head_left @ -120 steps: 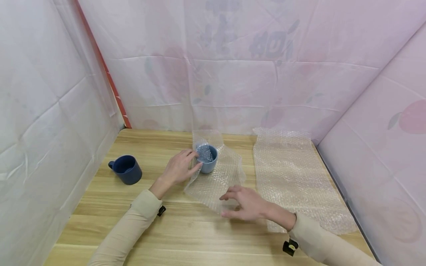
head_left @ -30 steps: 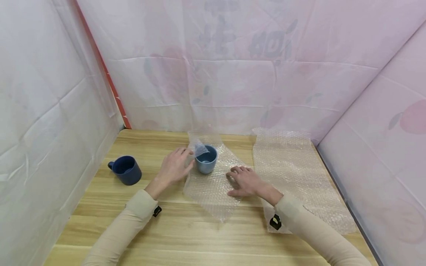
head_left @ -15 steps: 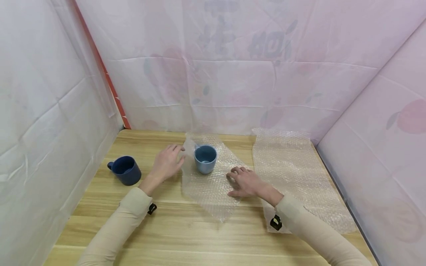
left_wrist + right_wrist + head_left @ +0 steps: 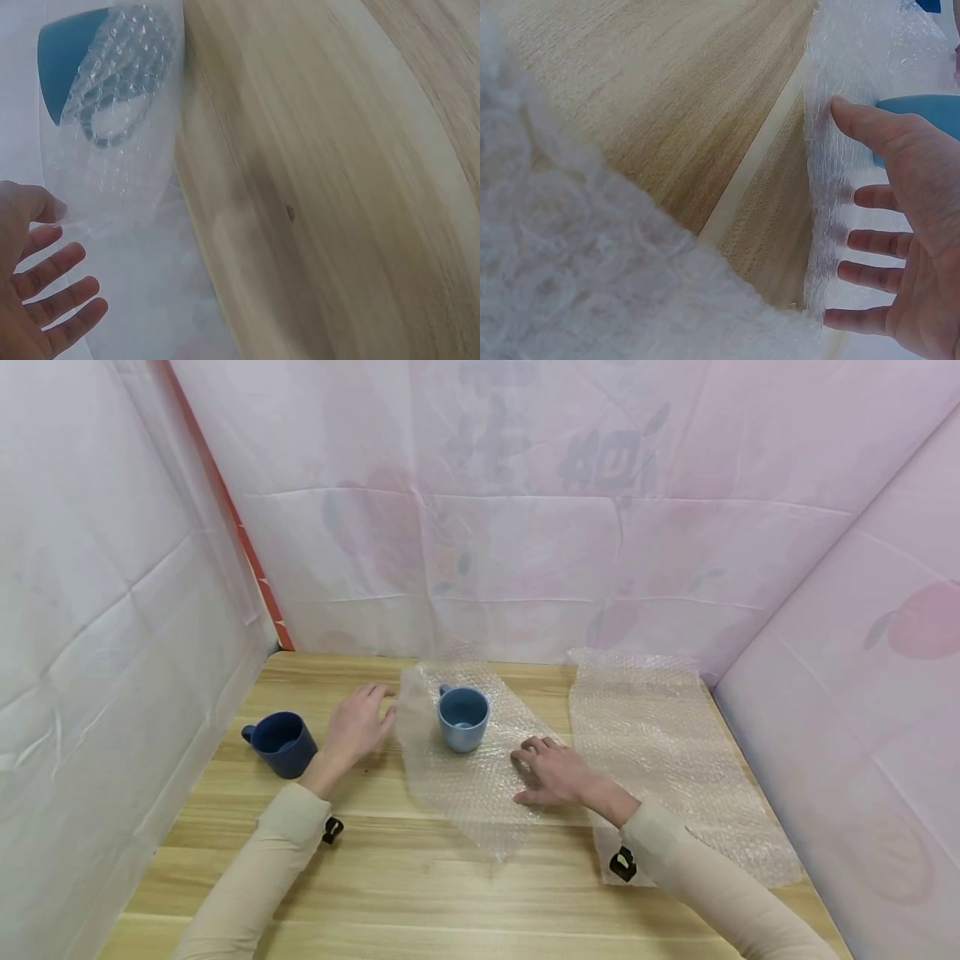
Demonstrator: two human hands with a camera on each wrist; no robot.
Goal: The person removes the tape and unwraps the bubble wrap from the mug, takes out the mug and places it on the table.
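A light blue mug (image 4: 462, 720) stands upright on a small sheet of bubble wrap (image 4: 480, 802), its handle towards the back left. My left hand (image 4: 358, 720) is left of the mug and pinches the sheet's left edge between thumb and index finger; the other fingers are spread in the left wrist view. That raised flap of bubble wrap (image 4: 120, 180) partly covers the mug (image 4: 64, 56) there. On the right side of the sheet rests my right hand (image 4: 555, 770), fingers spread and pressing its edge, as the right wrist view shows.
A dark blue mug (image 4: 285, 744) stands at the left, close to my left forearm. A larger bubble wrap sheet (image 4: 667, 760) lies flat at the right, partly under my right forearm. Fabric walls (image 4: 525, 552) enclose the wooden table (image 4: 420, 902) behind and at both sides.
My left hand has moved left, drawing the flap of bubble wrap out of and away from the light blue mug. The right hand came down onto the sheet earlier and has since stayed still.
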